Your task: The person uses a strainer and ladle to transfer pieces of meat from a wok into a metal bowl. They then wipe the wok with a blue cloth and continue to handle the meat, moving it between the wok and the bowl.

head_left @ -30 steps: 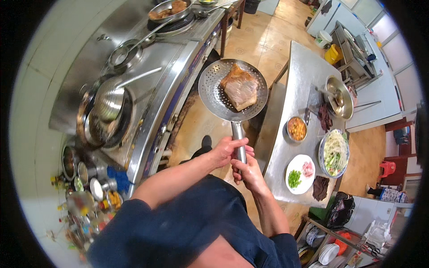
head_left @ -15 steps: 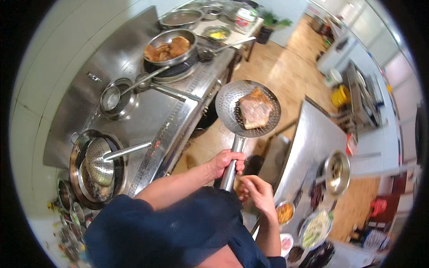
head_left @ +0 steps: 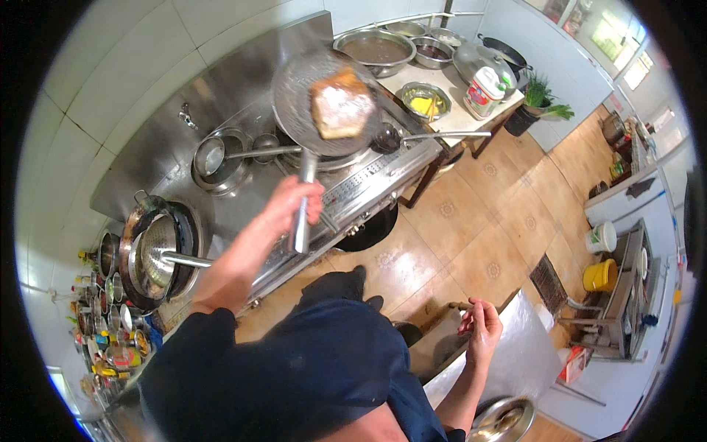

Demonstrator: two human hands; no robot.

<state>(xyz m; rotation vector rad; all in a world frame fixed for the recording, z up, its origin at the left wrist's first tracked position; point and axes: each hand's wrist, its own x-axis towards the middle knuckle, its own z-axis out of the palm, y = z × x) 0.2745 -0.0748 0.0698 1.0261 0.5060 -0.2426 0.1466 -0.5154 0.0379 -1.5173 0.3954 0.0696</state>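
My left hand [head_left: 294, 202] is wrapped round the metal handle of a perforated skimmer [head_left: 291, 110], which I hold out over the stove. A thick square piece of meat [head_left: 342, 103] with a browned edge and a pale, shiny top lies in the skimmer's bowl. The skimmer is blurred by motion and hides most of the burner behind it. My right hand [head_left: 480, 328] hangs apart on the right, above the steel worktable [head_left: 508, 353]. Its fingers are loosely bent, and nothing shows in them.
A ladle [head_left: 254, 152] rests across a steel bowl on the stove. Another skimmer [head_left: 158, 250] lies in a wok at left. A dark ladle [head_left: 387, 138] sits at the stove's right end. Beyond stand a bowl with yellow contents [head_left: 427, 102] and a white jug [head_left: 484, 94].
My left hand has carried the skimmer with the meat forward and left, from over the floor to over the stove. My right hand has moved away to the right. The view has turned.
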